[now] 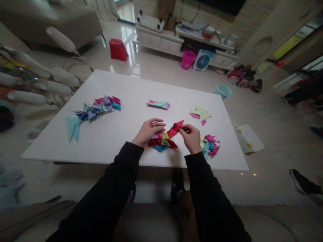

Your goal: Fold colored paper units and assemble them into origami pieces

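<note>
My right hand point(191, 137) pinches a red folded paper piece point(176, 128) just above the white table point(121, 97). My left hand point(149, 131) curls over a joined cluster of red, yellow, blue and pink folded papers point(163, 142), its fingers resting on the cluster's top. The red piece's lower tip meets that cluster. Both arms wear black sleeves.
A long chain of folded purple, blue and pink papers point(96, 111) lies at the table's left. Small paper piles sit at the centre back point(158, 104), right back point(200, 115) and beside my right hand point(210, 145). A person's shoe point(304, 184) shows on the floor at the right.
</note>
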Available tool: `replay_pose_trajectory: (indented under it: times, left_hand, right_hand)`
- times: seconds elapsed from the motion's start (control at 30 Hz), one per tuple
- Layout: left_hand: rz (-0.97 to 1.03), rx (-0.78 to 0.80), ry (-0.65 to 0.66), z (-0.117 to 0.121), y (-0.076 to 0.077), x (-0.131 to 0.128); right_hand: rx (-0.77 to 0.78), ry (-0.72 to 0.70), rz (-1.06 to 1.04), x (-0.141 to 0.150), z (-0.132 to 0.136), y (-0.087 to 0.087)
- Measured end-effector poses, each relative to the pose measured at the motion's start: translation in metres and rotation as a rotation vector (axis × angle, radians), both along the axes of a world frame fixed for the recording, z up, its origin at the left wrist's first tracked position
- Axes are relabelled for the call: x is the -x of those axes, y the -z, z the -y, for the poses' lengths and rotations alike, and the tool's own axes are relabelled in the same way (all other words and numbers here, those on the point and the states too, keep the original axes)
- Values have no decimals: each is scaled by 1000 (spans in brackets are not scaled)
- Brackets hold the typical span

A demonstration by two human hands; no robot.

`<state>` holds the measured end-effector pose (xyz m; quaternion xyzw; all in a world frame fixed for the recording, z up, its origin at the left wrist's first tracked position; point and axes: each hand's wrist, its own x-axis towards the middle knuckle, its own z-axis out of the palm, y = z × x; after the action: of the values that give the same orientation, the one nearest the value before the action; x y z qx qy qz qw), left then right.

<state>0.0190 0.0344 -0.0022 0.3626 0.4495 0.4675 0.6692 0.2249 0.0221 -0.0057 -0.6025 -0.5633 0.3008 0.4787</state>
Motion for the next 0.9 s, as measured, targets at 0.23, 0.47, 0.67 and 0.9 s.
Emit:
replay_pose_trajectory:
  times: [0.23,0.47,0.67,0.9]
  left_hand:
    - [-42,46,-70,-5,-3,12]
    - [-68,62,-91,-4,-6,14]
    - [-87,66,-98,-5,-7,16]
    - [-85,80,-87,-10,-3,14]
  right_hand:
    - [38,-45,254,-18,-5,6]
    - [-23,72,358,-65,-15,11]
    - [103,369,528,-147,-25,32]
    - [287,412,835,-163,-26,55]
